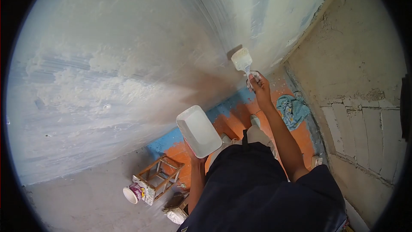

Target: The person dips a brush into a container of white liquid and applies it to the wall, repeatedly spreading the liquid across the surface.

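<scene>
My right hand [260,85] is closed round the handle of a wide paintbrush [242,59] caked in white paint. White smears cover its fingers. The brush head is raised close to the wall [171,38], which carries patchy white coating and streaks with blue-grey showing through. Lower and to the left, my left hand [194,154] grips a shallow white rectangular tray [192,118] from its underside, partly hidden by it. The tray is tilted, and its inside looks white.
A wooden stool [165,167] stands on the floor at lower left, beside a white-rimmed bucket [130,195]. A blue-green cloth [293,111] lies on the orange-painted floor [304,141]. The bare plaster side wall [365,56] rises on the right.
</scene>
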The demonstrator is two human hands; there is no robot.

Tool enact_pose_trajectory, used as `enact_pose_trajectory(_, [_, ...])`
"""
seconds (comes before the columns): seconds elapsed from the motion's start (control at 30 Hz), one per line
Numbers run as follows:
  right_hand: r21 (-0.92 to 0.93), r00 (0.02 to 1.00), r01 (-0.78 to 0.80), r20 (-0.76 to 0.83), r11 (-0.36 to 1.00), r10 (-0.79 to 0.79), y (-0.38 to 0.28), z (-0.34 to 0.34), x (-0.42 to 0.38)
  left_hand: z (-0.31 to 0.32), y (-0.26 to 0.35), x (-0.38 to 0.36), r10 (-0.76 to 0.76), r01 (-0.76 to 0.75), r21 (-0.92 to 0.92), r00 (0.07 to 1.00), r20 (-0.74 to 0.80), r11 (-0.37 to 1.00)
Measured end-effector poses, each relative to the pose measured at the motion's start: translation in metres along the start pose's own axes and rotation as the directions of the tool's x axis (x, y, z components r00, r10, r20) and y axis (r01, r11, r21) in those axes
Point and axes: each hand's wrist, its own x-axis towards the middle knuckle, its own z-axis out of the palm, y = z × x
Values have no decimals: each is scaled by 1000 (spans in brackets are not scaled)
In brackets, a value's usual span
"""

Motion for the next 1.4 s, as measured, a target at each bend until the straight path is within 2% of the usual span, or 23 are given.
enact_pose_trajectory(0.07, [-3,999,-37,27,999,37,40,-18,14,-12,0,-2,28,-26,42,999,-32,999])
enact_pose_trajectory(0.17, [-162,987,-162,-3,973,163,147,-67,27,-23,-1,-11,57,-55,58,998,-40,997])
enact_pose_trajectory(0.27, [-446,871,-492,-246,748,426,203,-100,30,-7,3,-21,41,-40,31,998,-47,999])
enact_pose_trajectory(0.37, [-414,867,-489,-321,768,380,183,-99,35,-5,7,-27,2,-3,-13,998,-63,1000])
enact_pose_trajectory(0.4, [-359,908,-409,-252,839,335,164,-95,36,-4,7,-24,-2,1,-17,999,-48,1000])
enact_pose_trajectory(0.47, [-229,968,-242,-119,943,219,94,-67,29,1,7,-19,1,-1,-6,1000,-1,1000])
enact_pose_trajectory(0.53, [-142,996,-90,-28,986,87,10,-33,15,6,5,-13,12,-12,-19,1000,-1,1000])
enact_pose_trajectory(0.6, [-135,1000,-24,-7,991,24,-59,-6,-2,7,-1,-7,16,-20,-72,998,-68,997])
enact_pose_trajectory(0.73, [-141,999,40,-21,989,-43,-68,5,3,26,-8,2,5,-5,-127,1000,-2,992])
enact_pose_trajectory(0.83, [-117,999,33,-4,993,-34,17,-22,22,19,-10,3,6,-8,-162,1000,-14,987])
enact_pose_trajectory(0.9, [-392,996,-33,-88,919,-1,114,-59,34,18,-7,-2,12,-11,-218,1000,4,976])
enact_pose_trajectory(0.97, [-590,982,-166,-173,790,77,176,-91,40,20,-3,-8,-9,-9,-119,989,-145,993])
enact_pose_trajectory(1.03, [-707,941,-337,-272,621,201,198,-103,40,19,-1,-14,-5,-24,-105,965,-262,994])
enact_pose_trajectory(1.07, [-664,943,-328,-270,672,193,200,-102,42,17,1,-16,3,-46,-135,953,-302,990])
enact_pose_trajectory(1.13, [-571,947,-302,-269,763,174,172,-87,45,14,6,-14,29,-62,-132,971,-239,989])
enact_pose_trajectory(1.2, [-304,974,-210,-146,929,173,104,-59,34,13,9,-10,54,-55,-70,998,-27,996])
enact_pose_trajectory(1.23, [-151,984,-169,-86,974,157,67,-45,27,17,9,-9,53,-54,-58,998,-20,997])
enact_pose_trajectory(1.33, [-121,997,42,-57,992,-50,-20,-16,7,29,10,-8,45,-45,-36,999,-13,998])
enact_pose_trajectory(1.4, [-130,996,89,-19,987,-92,-41,-16,9,30,6,-5,42,-43,-46,999,-27,998])
